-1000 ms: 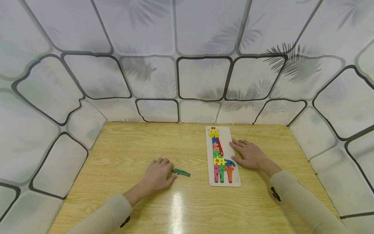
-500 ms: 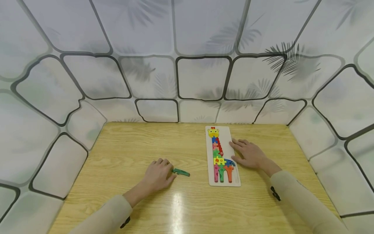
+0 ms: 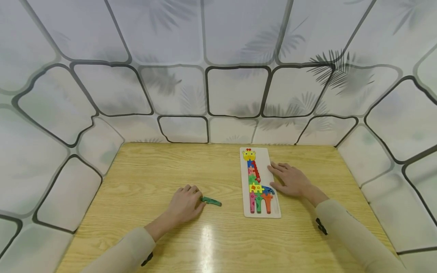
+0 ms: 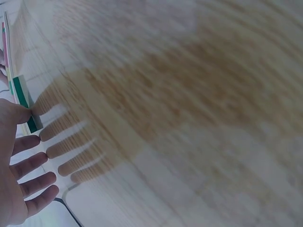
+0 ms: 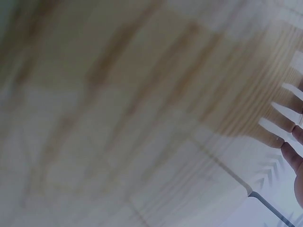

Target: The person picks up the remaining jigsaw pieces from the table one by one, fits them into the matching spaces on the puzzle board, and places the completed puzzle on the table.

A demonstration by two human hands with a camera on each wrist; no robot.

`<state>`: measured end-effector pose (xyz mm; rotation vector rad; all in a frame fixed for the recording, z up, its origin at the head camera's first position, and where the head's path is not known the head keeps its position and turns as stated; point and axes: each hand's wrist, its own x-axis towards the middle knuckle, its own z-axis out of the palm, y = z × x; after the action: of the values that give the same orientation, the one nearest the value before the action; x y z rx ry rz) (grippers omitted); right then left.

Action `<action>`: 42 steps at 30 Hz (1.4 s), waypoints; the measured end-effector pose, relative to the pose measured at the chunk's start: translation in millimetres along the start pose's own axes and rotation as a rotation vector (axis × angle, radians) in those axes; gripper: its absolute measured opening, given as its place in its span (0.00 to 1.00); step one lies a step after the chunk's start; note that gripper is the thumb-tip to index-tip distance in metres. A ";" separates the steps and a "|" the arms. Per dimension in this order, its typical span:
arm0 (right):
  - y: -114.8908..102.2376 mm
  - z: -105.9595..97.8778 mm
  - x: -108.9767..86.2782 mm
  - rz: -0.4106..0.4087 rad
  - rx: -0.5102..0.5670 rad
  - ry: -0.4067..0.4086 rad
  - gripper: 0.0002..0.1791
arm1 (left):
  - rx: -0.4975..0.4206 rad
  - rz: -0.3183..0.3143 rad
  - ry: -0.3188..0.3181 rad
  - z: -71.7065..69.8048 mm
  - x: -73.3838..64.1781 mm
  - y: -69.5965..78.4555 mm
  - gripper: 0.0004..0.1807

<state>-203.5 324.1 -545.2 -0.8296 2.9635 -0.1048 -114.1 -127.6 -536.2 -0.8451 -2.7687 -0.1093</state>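
On the table, a giraffe puzzle board [image 3: 264, 159] holds a yellow head at the far end and several coloured interlocking pieces. A pale recess shows at its near right corner. Apart from it, to the left, lies a slim dark green puzzle piece [image 3: 213, 201]. My left hand [image 3: 185, 204] rests on the table with its fingers spread, the thumb and index finger right at one end of that piece; in the left wrist view, the thumb overlaps the green piece [image 4: 21, 92]. My right hand [image 3: 290, 180] lies relaxed, fingertips at the board's right edge.
The wood-grain table [image 3: 153, 167] is enclosed at the back and sides by a pale wall covering [image 3: 239, 91] with dark stone outlines and leaf prints. Light reflects on the tabletop between the two forearms.
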 end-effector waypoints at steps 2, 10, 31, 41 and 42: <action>0.0 0.2 -0.3 0.002 0.000 0.001 0.41 | -0.002 0.000 0.007 0.2 0.3 -0.1 0.11; 0.0 -0.2 -0.5 0.006 0.012 -0.002 0.41 | -0.013 -0.004 0.006 0.1 2.8 -1.4 0.10; 1.2 1.7 0.1 0.000 0.006 -0.004 0.42 | 0.029 0.013 0.017 2.2 12.8 -4.8 0.10; 0.2 -0.2 -0.5 -0.007 0.005 0.001 0.42 | 0.018 0.011 0.002 8.1 20.1 -6.2 0.10; 0.2 -0.3 -0.4 -0.007 0.003 0.003 0.42 | 0.019 0.012 0.002 8.9 20.4 -6.5 0.09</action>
<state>-203.3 324.5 -544.9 -0.8398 2.9624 -0.1108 -136.0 -120.7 -539.6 -0.8556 -2.7576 -0.0815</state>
